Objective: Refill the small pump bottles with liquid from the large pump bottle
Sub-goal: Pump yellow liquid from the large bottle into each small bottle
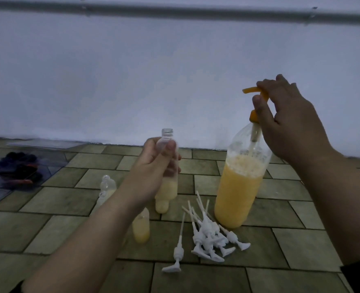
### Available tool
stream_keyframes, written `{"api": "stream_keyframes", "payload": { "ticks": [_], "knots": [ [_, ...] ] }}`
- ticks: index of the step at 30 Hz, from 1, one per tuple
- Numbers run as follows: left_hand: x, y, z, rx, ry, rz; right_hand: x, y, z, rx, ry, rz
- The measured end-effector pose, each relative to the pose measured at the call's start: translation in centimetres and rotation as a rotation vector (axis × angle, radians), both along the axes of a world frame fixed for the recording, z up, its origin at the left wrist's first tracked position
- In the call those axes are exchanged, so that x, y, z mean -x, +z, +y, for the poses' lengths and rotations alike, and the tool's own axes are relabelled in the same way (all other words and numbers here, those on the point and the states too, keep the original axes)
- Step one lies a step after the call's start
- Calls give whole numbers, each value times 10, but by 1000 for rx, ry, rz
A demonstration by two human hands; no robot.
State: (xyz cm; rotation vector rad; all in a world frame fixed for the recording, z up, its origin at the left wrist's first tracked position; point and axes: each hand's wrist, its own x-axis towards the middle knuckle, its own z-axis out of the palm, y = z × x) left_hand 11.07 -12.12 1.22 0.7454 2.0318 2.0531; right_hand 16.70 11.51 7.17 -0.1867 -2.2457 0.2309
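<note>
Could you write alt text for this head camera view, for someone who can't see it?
A left hand holds a small clear uncapped bottle, partly filled, while the right hand grips the orange pump atop a large yellow-filled plastic bottle. Loose white pump tops lie on the tiled floor.

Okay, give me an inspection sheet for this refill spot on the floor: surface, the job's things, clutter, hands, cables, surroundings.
Surface: tiled floor, dim light.
Job's things: large pump bottle upright, well over half full of orange-yellow liquid, orange pump head raised. Open small bottle partly filled. Other small bottles stand on the floor, one near the left forearm, some further left. White pump tops lie heaped, one apart.
Clutter: dark items at far left, too blurred to identify.
Hands: left hand grips the open small bottle; right hand pinches the orange pump head.
Cables: nothing seen.
Surroundings: pale wall with a horizontal pipe along its top.
</note>
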Motion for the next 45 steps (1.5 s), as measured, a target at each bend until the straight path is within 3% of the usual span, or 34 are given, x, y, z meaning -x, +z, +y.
{"api": "stream_keyframes", "payload": {
  "ticks": [5,15,21,31,39,45],
  "knots": [
    [20,21,6,193,57,158,2,-6,4,-25,41,17],
    [45,47,54,367,76,499,9,-13,0,24,39,88],
    [43,62,78,539,3,638,8,-13,1,21,15,71],
    [37,72,85,543,1,762,7,-12,-6,17,45,106],
    [39,80,87,672,156,1015,10,-11,-5,24,42,144],
    [39,72,91,691,186,1061,14,-24,-5,65,22,168]
  ]
}}
